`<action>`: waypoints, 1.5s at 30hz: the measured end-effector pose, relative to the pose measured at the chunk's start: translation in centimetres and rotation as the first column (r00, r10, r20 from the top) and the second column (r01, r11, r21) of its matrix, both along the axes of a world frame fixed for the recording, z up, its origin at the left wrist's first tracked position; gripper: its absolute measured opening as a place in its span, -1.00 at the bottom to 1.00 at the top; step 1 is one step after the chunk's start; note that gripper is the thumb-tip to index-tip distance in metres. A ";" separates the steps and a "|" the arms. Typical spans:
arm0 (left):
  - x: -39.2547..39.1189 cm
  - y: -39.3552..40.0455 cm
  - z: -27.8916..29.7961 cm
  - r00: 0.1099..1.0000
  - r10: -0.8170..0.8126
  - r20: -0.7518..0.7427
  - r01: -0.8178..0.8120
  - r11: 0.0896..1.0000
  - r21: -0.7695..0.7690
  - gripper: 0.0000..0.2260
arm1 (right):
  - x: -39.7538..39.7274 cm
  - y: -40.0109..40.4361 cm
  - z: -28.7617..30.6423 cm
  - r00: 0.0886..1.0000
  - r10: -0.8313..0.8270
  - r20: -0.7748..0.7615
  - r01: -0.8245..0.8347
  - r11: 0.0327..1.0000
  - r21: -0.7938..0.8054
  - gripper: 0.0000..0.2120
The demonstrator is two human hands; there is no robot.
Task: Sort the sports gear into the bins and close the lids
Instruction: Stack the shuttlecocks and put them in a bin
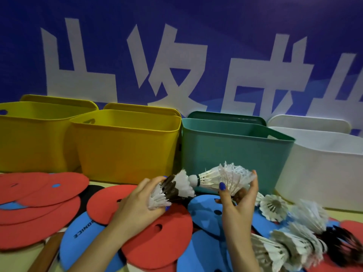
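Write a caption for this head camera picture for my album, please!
Both hands, left hand and right hand, gather shuttlecocks before open yellow, green and white bins.

Background: a blue wall banner (196,22) fills the upper half of the view, printed with large white characters (169,61) that the frame edges cut off; paler blue streaks cross its lower right. Foreground: a pale yellowish desk (49,261) shows in small bare patches at lower left and along the far edge. Lighting is even and soft, with faint shadows only.
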State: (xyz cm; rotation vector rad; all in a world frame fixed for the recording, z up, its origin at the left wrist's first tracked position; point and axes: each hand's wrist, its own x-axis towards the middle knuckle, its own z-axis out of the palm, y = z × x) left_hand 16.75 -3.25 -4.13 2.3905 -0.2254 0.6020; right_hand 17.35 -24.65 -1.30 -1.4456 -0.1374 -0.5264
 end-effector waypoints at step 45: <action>-2.0 -3.1 0.9 0.976 -0.209 -0.055 0.191 0.954 -0.231 -0.33 | 0.6 -0.6 0.1 0.960 0.265 -0.091 -0.222 0.918 0.328 -0.21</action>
